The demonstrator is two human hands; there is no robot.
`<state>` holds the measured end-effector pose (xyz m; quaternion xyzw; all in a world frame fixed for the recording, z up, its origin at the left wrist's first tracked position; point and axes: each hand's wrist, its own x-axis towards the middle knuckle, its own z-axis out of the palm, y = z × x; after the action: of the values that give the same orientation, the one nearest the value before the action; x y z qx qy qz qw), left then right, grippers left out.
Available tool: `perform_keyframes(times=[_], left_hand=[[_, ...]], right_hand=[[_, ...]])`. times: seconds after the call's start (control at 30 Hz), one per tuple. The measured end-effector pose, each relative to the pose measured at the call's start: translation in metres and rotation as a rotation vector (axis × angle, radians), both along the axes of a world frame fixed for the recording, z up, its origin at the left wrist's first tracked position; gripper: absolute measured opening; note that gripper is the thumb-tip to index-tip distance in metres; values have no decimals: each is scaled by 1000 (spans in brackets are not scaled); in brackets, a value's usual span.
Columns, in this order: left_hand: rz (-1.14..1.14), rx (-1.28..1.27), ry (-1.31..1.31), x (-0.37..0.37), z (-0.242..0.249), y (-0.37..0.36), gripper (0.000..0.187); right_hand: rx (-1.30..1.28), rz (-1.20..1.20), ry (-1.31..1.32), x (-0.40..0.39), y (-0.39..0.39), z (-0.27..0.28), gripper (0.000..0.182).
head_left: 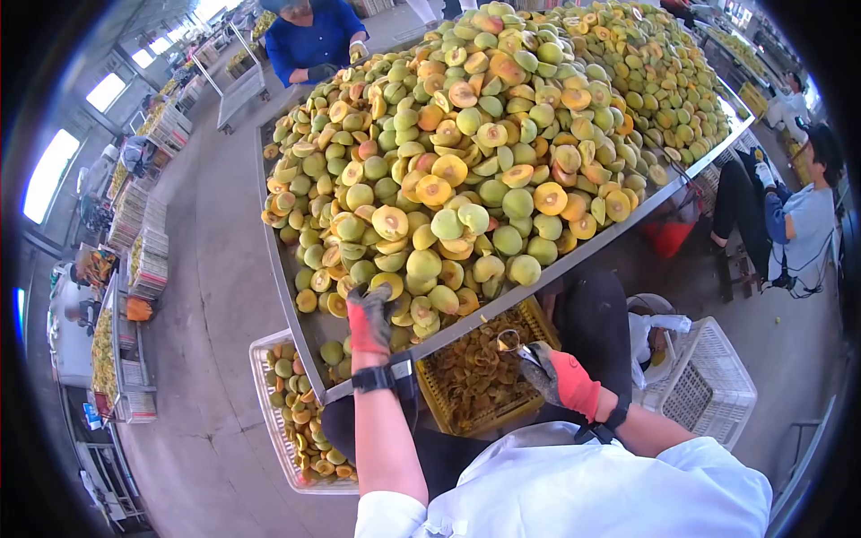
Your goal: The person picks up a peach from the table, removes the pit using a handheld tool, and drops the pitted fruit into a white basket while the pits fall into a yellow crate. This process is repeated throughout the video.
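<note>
My left hand (367, 323), in a red and dark grey glove, is at the near edge of a big heap of peaches (448, 193), green-skinned with yellow flesh, many halved. Its fingers close on a peach half (388, 284) whose cut face is turned up. My right hand (563, 378), gloved alike, grips a pitting spoon (509, 342) with a rounded metal end. The spoon is over a yellow crate (430, 394) of brownish pits and scraps (480, 372). Both hands are apart, the left one over the metal table (309, 345), the right one beyond its front rim.
A white crate of peach halves (300, 421) stands at the lower left. To the right is another white crate (708, 381) beside a bucket. A person in blue (314, 40) works across the table; another person (803, 224) sits at right. Stacked crates (148, 260) line the left.
</note>
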<state>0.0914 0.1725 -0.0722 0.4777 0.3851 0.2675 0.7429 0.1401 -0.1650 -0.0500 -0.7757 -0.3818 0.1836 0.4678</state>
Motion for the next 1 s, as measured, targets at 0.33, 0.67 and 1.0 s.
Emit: perform_keyframes(times=[0.33, 0.67, 1.0], left_hand=[[-120, -539, -366, -79, 93, -84, 38], [-163, 332, -42, -96, 110, -124, 52], [-46, 112, -98, -103, 94, -138, 72]], right_hand=[[212, 89, 155, -13, 34, 50, 26], [242, 335, 308, -54, 60, 69, 20], [227, 304, 603, -73, 57, 59, 37]])
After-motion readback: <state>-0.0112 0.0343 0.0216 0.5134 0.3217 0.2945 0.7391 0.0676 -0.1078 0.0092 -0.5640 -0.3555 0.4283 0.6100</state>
